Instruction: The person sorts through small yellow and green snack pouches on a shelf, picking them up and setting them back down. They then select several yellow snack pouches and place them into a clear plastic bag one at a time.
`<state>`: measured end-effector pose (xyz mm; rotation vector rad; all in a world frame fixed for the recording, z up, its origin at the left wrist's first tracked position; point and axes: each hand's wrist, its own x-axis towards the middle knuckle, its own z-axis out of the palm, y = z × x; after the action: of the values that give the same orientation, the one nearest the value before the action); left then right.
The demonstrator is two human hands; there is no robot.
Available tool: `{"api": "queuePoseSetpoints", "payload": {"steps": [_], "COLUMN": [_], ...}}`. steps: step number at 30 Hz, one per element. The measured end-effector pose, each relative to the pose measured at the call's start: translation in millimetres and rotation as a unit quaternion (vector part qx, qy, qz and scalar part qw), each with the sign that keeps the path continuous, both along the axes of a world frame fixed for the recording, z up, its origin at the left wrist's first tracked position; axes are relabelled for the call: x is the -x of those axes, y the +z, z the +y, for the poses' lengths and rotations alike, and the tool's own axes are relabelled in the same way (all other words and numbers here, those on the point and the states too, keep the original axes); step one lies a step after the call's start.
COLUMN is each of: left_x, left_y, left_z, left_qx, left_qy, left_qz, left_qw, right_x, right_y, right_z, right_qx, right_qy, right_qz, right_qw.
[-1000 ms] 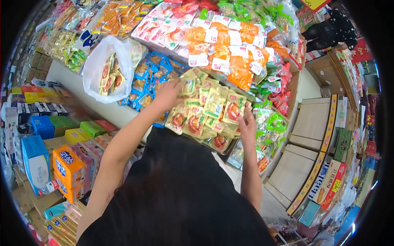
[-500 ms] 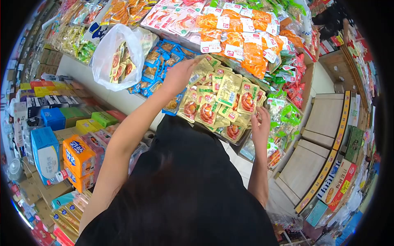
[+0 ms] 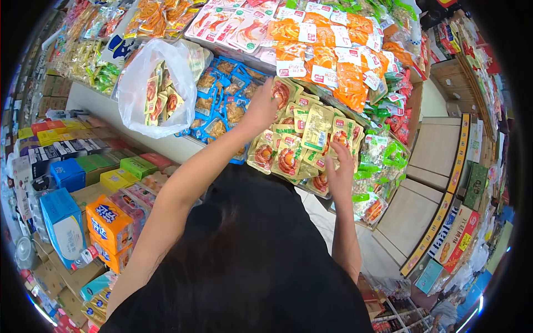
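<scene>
My left hand (image 3: 262, 112) is closed on the left edge of a gold snack packet (image 3: 284, 93), which it tilts up at the back of the pile. A heap of similar gold packets (image 3: 287, 159), printed with reddish-brown food pictures, fills the bin in front of me. My right hand (image 3: 341, 169) rests at the right side of this heap, thumb and fingers apart, with the fingertips against the packets. To the left, a white plastic bag (image 3: 133, 89) stands with its mouth open, and several gold packets (image 3: 161, 100) lie inside it.
Blue snack packets (image 3: 215, 105) lie between the bag and the gold heap. Orange packets (image 3: 319, 44) are behind, and green-and-clear packets (image 3: 377, 161) sit to the right. Stacked boxes (image 3: 64, 222) crowd the lower left; a shelf edge (image 3: 444, 222) runs along the right.
My left hand has lifted and tilted a gold packet at the back of the heap. My right hand has shifted left over the packets. The view has moved slightly.
</scene>
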<state>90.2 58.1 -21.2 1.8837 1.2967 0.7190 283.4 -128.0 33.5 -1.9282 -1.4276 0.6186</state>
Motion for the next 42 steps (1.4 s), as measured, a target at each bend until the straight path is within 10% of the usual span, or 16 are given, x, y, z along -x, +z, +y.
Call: {"api": "queuePoseSetpoints", "payload": {"steps": [12,16,18,23,34,40,42], "left_x": [21.6,42.7,54.6,83.6,166.8,224.7,239.3], "left_y": [16.5,32.0,39.5,41.8,121.2,133.3,106.8], "left_z": [-9.7,-10.9,-13.1,-17.9,-15.9,12.8,25.7], "left_qx": [0.0,0.004,0.026,0.07,0.32,0.399,0.268], "left_qy": [-0.109,-0.169,-0.183,-0.213,-0.264,-0.108,-0.018], "left_qz": [-0.01,-0.065,-0.071,-0.089,-0.148,-0.2,-0.199], "left_qw": [0.994,0.984,0.98,0.971,0.898,0.888,0.943], "right_x": [30.6,29.1,32.2,51.2,64.7,82.3,91.2], "right_y": [-7.9,16.2,7.0,-7.2,-0.5,28.9,43.9], "right_z": [45.7,43.4,41.2,41.3,33.9,29.7,38.5], "right_qx": [0.002,0.01,-0.127,-0.085,0.098,0.233,0.241], "right_qy": [0.001,-0.2,-0.3,-0.395,-0.314,-0.259,-0.232], "right_qz": [-0.182,0.071,0.493,0.605,0.633,0.459,0.435], "right_qw": [0.983,0.977,0.807,0.686,0.701,0.817,0.836]}}
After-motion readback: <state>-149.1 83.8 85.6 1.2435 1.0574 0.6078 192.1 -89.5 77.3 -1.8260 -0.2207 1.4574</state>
